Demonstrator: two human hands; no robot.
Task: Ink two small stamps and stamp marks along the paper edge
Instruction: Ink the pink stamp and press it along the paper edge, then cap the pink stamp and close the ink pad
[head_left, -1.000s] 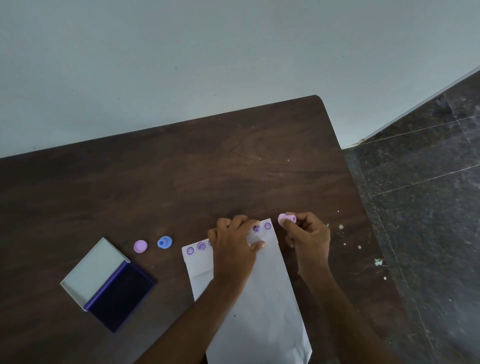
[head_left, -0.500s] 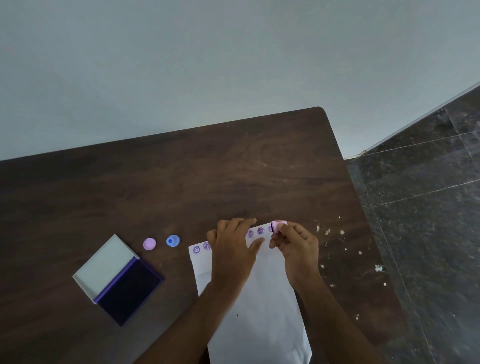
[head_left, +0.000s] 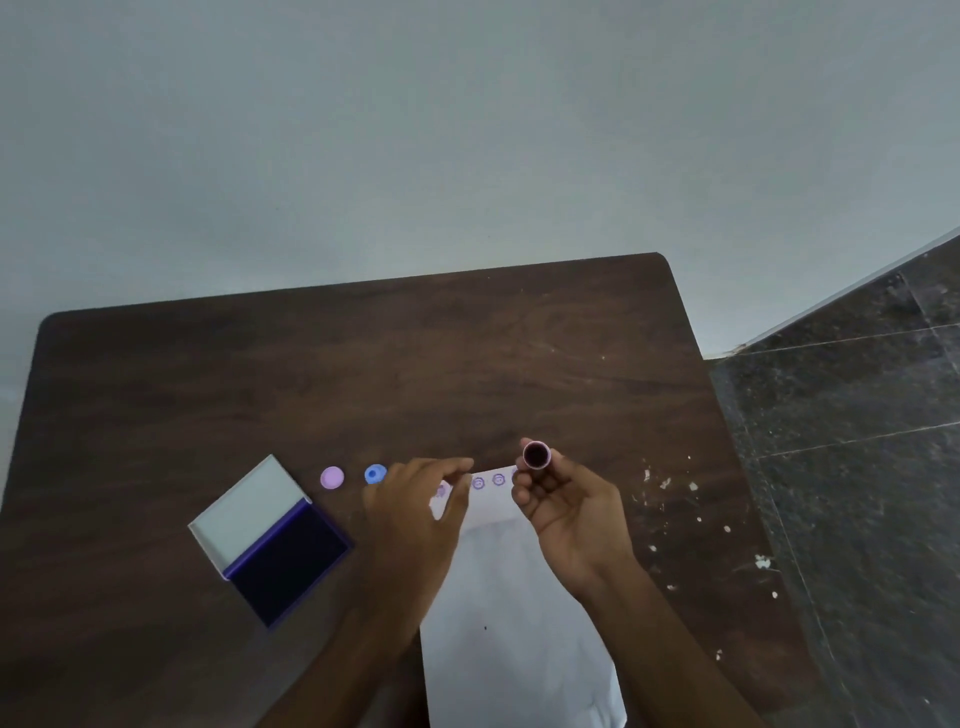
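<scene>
1. I see the right hand (head_left: 569, 506) raised above the far end of the white sheet of paper (head_left: 514, 639), fingers closed round a small pink round stamp (head_left: 536, 454) whose dark inked face is turned up toward the camera.
2. The left hand (head_left: 415, 512) hovers over the paper's far left corner, blurred, fingers loosely curled and holding nothing that I can make out.
3. Purple ring-shaped stamp marks (head_left: 488, 481) run along the paper's far edge, between the two hands.
4. Left of the paper, on the dark brown wooden table (head_left: 311, 374), stand a small blue round stamp (head_left: 375, 474) and, further left, a small lilac round cap (head_left: 332, 477).
5. Further left again lies the open ink pad (head_left: 270, 540), white lid folded back, its dark blue pad exposed.
</scene>
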